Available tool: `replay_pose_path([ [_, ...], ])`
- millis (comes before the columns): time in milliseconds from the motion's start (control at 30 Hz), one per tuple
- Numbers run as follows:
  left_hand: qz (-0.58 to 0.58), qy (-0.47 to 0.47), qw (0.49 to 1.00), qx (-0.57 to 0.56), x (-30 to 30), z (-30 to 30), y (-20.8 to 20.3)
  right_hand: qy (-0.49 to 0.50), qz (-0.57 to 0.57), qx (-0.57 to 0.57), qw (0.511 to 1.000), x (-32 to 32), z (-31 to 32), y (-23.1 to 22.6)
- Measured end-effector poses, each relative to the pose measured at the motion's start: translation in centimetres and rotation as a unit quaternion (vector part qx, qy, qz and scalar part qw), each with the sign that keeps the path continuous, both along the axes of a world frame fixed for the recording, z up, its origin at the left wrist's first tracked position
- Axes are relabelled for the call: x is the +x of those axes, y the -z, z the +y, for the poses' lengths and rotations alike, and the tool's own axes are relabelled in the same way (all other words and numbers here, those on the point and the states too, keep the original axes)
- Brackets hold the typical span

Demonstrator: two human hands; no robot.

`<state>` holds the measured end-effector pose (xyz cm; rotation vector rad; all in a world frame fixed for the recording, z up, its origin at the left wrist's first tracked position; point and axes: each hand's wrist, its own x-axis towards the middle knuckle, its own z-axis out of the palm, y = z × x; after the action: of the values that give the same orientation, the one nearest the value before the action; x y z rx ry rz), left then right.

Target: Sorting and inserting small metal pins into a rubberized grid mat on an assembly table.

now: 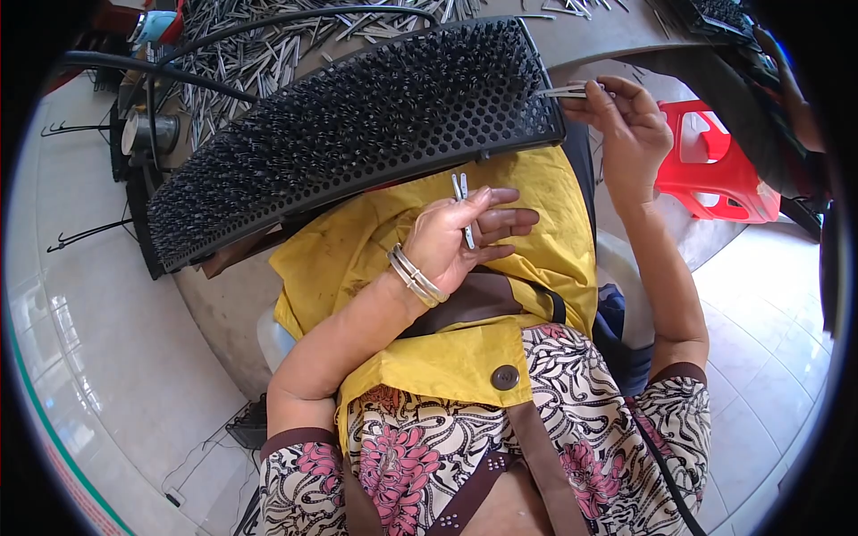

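A long black tray (447,138) full of round holes lies tilted across my lap. Dark slender pieces (357,98) stand upright in most of it, while rows along its near edge and right end show bare holes. My right hand (633,134) is at the right end, thumb and fingers pinching slim silvery metal strips (561,91) whose tips reach over the holes. Below the tray's near edge, my left hand (451,230) holds a couple of similar metal strips (468,237) under its thumb, the other fingers partly spread. Their exact kind is too small to tell.
Loose metal strips (255,62) are heaped on the table behind the tray. A black cable (295,16) arches over them. To the right stands a red plastic stool (715,192); a metal can (138,134) is at the left. A yellow apron (536,192) covers my lap.
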<state>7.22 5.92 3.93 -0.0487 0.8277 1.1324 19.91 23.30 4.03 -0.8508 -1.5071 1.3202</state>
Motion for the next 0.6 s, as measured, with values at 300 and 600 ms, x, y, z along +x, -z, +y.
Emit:
replay_pose_path([
  [300, 0.003, 0.005, 1.000, -0.001, -0.2, -0.4, 0.3, -0.092, -0.194, 0.319, 0.923, 0.4, 0.7, -1.2],
  [600, 0.000, -0.003, 1.000, -0.013, -0.1, -0.5, 0.5, -0.219, -0.234, 0.477, 0.818, -0.1, 2.2, -3.3],
])
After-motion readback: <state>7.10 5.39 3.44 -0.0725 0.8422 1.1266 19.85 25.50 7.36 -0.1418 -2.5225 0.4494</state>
